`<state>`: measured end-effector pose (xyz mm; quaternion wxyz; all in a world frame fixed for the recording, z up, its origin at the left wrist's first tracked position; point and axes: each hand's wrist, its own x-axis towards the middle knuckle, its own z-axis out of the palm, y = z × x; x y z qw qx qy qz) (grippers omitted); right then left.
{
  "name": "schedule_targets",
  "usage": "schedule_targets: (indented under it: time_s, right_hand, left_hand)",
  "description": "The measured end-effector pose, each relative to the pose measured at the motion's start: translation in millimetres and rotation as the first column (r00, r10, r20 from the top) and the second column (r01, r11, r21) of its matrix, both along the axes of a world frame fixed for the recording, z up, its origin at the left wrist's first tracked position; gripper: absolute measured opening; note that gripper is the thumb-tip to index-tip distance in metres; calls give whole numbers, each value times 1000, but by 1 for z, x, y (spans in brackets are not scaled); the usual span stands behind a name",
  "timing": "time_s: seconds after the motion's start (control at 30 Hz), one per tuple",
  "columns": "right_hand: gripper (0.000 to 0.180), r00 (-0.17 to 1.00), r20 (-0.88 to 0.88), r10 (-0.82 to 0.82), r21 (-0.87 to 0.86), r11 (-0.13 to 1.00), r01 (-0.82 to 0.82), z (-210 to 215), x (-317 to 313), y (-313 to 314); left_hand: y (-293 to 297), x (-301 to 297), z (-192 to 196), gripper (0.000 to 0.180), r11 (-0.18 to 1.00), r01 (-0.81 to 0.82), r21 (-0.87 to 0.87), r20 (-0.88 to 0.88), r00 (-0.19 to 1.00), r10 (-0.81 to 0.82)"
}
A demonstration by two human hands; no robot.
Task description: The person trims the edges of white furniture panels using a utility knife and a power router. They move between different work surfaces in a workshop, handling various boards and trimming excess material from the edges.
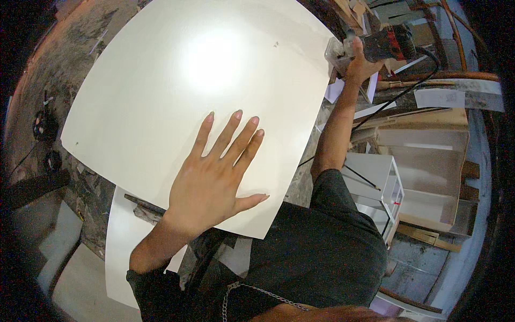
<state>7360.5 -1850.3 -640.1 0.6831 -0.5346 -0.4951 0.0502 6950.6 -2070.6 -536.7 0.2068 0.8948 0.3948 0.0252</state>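
Note:
A large glossy white panel (134,96) fills the middle of the head view, a bright glare on its far part. My left hand (206,185) lies flat on its near part, fingers spread and pointing away from me. At the panel's far right edge, my right hand (362,65) is wrapped round a black and red trim router (385,43), with the arm stretched out. The router's clear base is against the panel's edge; its bit cannot be made out. A black cord (413,80) runs from the tool back past my right forearm.
Another white panel (119,241) lies lower, at the near left. White open cabinet boxes (370,166) and a wooden-edged shelf unit (429,145) stand at the right, with wood offcuts around them. Dark round objects (45,126) sit on the dusty floor at the left.

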Motion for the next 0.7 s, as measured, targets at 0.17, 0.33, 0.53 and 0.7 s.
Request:
schedule_targets:
  time_s: [0.17,0.33,0.53,0.7]
  right_hand:
    - [98,997,-63,43,38,998,-41,-10,14,16]
    - [61,999,-17,39,194,980,-35,-3,1,23]
    - [65,994,103,-42,125,992,29,-7,17,32]
    - [93,966,184,-181,-23,982,188,-19,35,36]
  left_hand:
    - [-1,-1,3,98,1000,3,-16,-19,1000,-3]
    - [0,0,3,98,1000,4,-15,-12,1000,-4]
    - [-1,-1,4,98,999,-2,-33,-2,1000,2]
    - [0,-1,3,98,999,3,-47,7,1000,-3]
